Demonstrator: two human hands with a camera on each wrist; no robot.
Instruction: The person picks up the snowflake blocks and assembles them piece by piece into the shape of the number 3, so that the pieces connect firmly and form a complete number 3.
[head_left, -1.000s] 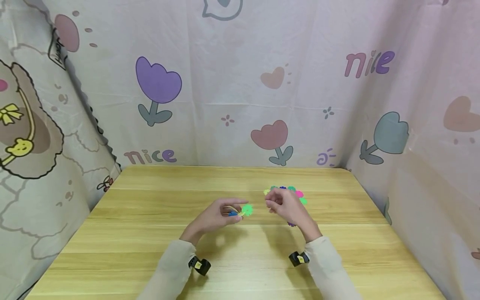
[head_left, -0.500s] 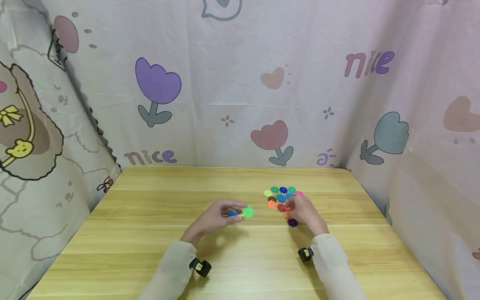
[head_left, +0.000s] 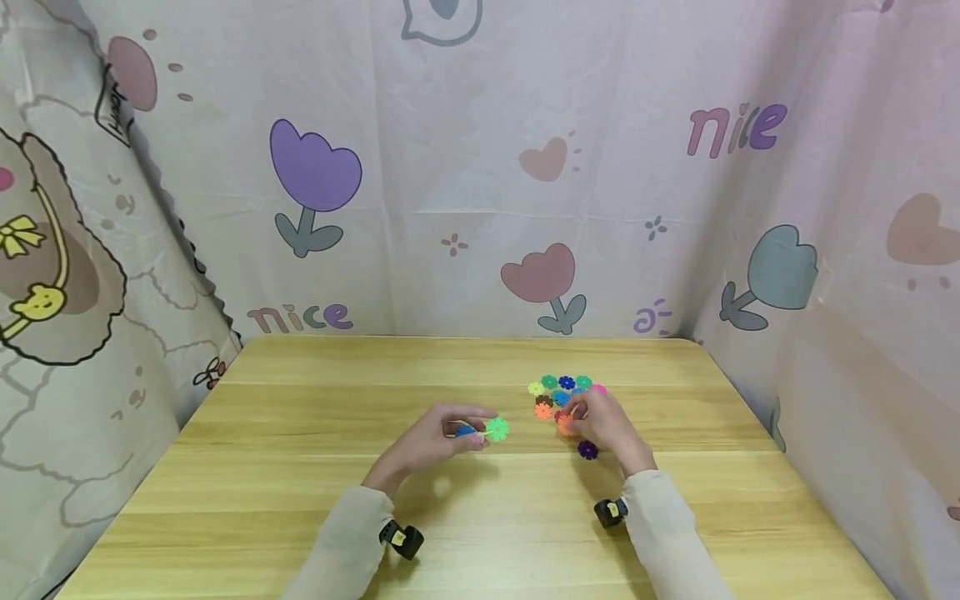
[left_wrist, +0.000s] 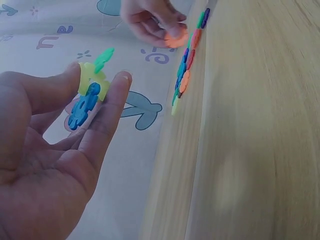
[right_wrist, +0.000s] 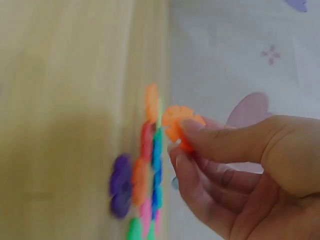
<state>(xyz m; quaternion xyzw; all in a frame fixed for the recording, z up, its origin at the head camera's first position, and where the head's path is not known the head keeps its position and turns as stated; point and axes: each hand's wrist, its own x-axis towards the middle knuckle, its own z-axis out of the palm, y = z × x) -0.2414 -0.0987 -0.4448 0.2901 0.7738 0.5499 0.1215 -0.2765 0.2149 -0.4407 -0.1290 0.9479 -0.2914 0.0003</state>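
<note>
My left hand (head_left: 429, 440) pinches several snowflake discs joined together: a blue one (left_wrist: 84, 106), a yellow one (left_wrist: 93, 80) and a green one (left_wrist: 104, 60). The yellow disc sits between thumb and fingertips in the left wrist view. To the right, my right hand (head_left: 609, 427) holds an orange snowflake disc (right_wrist: 176, 121) between thumb and fingers, just above a group of loose discs. A purple disc (head_left: 587, 450) lies at the near edge of that group, below the right hand. Part of the group is hidden behind the right hand in the head view.
Loose discs lie on the wooden table (head_left: 300, 400), among them a yellow-green one (head_left: 536, 388), another orange one (head_left: 542, 411), a dark blue one (head_left: 566, 382) and a pink one (head_left: 598, 389). A patterned curtain (head_left: 450, 167) hangs behind the table and at both sides.
My right hand has moved right and over the loose discs, and it now holds an orange disc raised from them. The left hand stays nearly in place with its joined discs.
</note>
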